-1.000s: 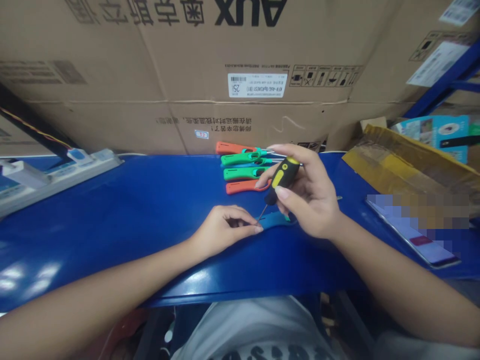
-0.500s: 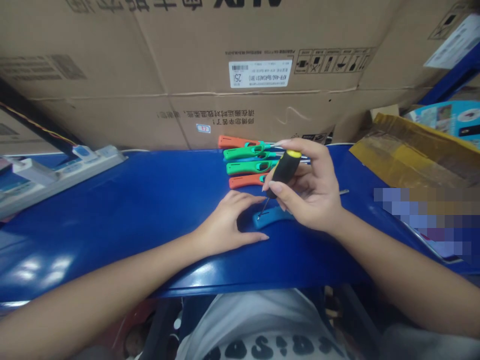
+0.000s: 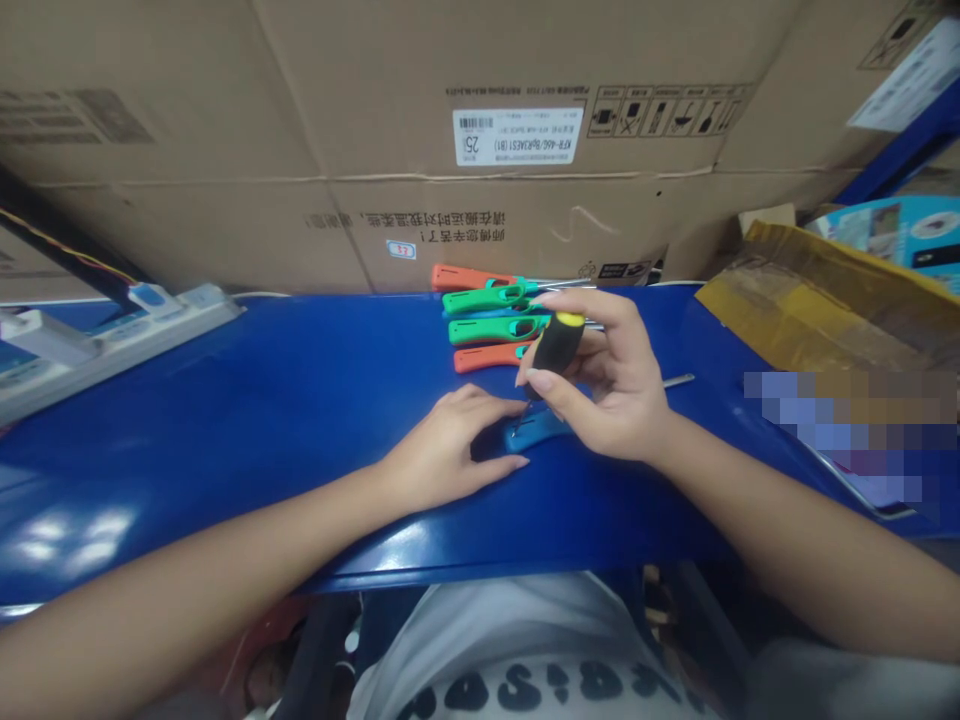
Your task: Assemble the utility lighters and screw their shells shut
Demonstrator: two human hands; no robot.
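A blue long-necked gas lighter point(image 3: 541, 430) lies flat on the blue table, its metal tip poking out past my right hand. My right hand point(image 3: 619, 385) grips a small black and yellow screwdriver point(image 3: 553, 357), tilted, with its thin shaft pointing down onto the handle end of that lighter. My left hand point(image 3: 442, 447) rests on the table with thumb and index finger spread on either side of the same end; whether the fingertips touch it I cannot make out. Behind lie several more lighters in a row, including an orange one point(image 3: 469, 277) and a green one point(image 3: 480, 330).
A large cardboard box point(image 3: 285, 150) stands along the back of the blue table point(image 3: 300, 380). On the left is a white power strip point(image 3: 165, 330) with plugs in it. A package with brown tape point(image 3: 817, 290) lies at the right, near a blurred-out patch.
The screwdriver has dipped slightly towards the lighter. My left thumb sits a little closer to the lighter's edge. The whole view has shifted slightly.
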